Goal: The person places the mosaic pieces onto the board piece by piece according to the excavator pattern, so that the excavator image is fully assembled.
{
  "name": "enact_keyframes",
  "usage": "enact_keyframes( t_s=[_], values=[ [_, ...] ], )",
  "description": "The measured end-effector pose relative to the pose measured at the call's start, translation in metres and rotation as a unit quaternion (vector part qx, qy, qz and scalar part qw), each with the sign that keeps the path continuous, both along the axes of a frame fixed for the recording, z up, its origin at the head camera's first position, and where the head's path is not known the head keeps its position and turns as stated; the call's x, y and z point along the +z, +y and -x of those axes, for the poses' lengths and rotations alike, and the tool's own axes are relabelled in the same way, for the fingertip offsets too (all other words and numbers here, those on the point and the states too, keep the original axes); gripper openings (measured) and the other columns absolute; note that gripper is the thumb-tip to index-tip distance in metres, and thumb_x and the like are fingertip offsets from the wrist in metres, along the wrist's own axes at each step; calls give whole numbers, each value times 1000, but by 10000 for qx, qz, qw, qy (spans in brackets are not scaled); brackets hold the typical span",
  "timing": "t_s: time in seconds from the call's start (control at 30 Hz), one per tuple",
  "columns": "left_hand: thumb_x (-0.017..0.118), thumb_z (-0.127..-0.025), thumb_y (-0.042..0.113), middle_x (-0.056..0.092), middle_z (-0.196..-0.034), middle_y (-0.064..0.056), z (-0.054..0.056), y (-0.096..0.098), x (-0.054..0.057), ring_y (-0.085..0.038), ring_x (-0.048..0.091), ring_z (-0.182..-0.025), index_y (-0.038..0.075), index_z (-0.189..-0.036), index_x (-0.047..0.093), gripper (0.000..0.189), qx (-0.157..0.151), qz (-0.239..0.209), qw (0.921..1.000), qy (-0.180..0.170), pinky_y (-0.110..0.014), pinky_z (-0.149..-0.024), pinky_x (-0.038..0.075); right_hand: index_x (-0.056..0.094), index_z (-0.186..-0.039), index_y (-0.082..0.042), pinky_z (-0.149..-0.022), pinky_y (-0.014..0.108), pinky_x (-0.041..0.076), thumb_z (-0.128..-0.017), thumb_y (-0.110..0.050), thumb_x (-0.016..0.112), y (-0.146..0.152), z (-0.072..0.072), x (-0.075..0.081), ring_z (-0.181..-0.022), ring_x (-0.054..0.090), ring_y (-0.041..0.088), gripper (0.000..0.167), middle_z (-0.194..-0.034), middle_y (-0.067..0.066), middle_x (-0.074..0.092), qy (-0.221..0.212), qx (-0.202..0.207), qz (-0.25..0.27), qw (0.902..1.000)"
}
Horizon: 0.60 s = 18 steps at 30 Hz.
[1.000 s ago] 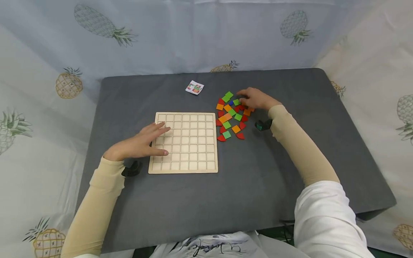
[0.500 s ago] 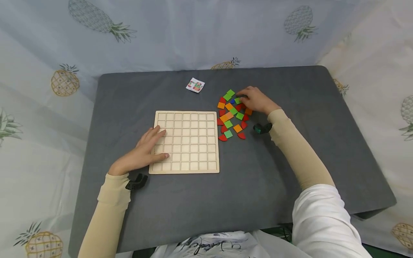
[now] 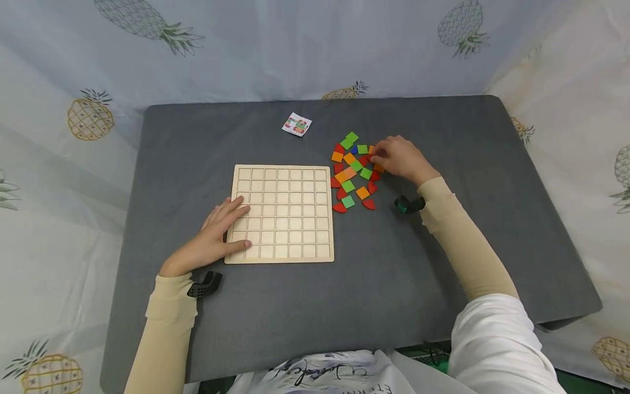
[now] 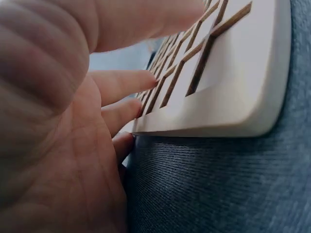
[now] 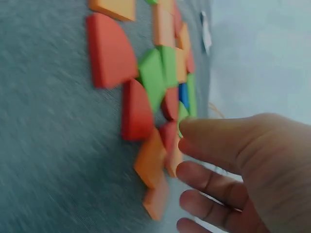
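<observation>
My left hand (image 3: 211, 236) lies along the left side of a square wooden grid board (image 3: 287, 213), fingers spread, with the thumb and fingertips over its edge cells. The left wrist view shows the board's thick rounded corner (image 4: 252, 116) beside the palm. To the right of the board is a loose cluster of small tiles: green squares (image 3: 366, 173), orange squares (image 3: 362, 192), red quarter-rounds (image 3: 369, 204) and a blue piece (image 3: 354, 149). My right hand (image 3: 404, 160) reaches over the cluster's far right side, fingers bent and thumb tip close to the index finger. No tile shows between them.
A small card (image 3: 297, 125) with a coloured pattern lies behind the board. Everything is on a grey cloth-covered table (image 3: 305, 306). Curtains printed with pineapples (image 3: 91, 119) hang at the back and sides.
My left hand has slid down toward me along the board's left side. My right hand has shifted slightly right over the tiles, uncovering a green square. The head view has tilted slightly.
</observation>
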<state>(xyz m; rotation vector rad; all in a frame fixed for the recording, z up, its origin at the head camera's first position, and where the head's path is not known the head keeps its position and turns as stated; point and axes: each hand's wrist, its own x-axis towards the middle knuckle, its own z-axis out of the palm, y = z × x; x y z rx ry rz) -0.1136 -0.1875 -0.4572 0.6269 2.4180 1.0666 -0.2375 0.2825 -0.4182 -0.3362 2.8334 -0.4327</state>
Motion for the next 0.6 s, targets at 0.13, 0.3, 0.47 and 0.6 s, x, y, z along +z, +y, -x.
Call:
enact_keyframes(
  t_s=[0.13, 0.3, 0.47, 0.6],
  values=[
    [77, -90, 21, 16, -170, -15, 0, 3, -2, -38, -2, -159, 7, -158, 33, 82, 0, 6, 9997, 258, -66, -125, -1, 61, -130, 0, -95, 53, 49, -103, -23, 60, -6, 0, -5, -108, 52, 36, 36, -120, 22, 59, -156, 0, -74, 9999],
    [78, -89, 16, 18, -167, -16, -2, 11, -7, -41, -2, -157, 7, -155, 40, 76, 105, -6, 9986, 522, -71, -120, 7, 57, -136, -1, -100, 54, 50, -103, -21, 60, -10, 1, -7, -111, 53, 36, 39, -125, 22, 56, -197, -207, 61, 9996],
    [78, -90, 19, 17, -167, -16, -5, 21, -8, -44, -1, -156, 8, -154, 42, 75, 230, 318, 9974, 608, -72, -120, 9, 58, -136, 1, -96, 53, 50, -102, -22, 61, -10, 2, -10, -106, 51, 36, 41, -122, 23, 55, -320, -346, 218, 9987],
    [77, -91, 27, 15, -168, -15, -5, 34, -7, -43, -1, -156, 11, -156, 40, 77, 364, 601, 9957, 600, -70, -121, 11, 57, -135, 1, -94, 51, 50, -102, -21, 61, -11, 3, -11, -105, 52, 35, 40, -123, 23, 57, -410, -430, 408, 9974]
  ],
)
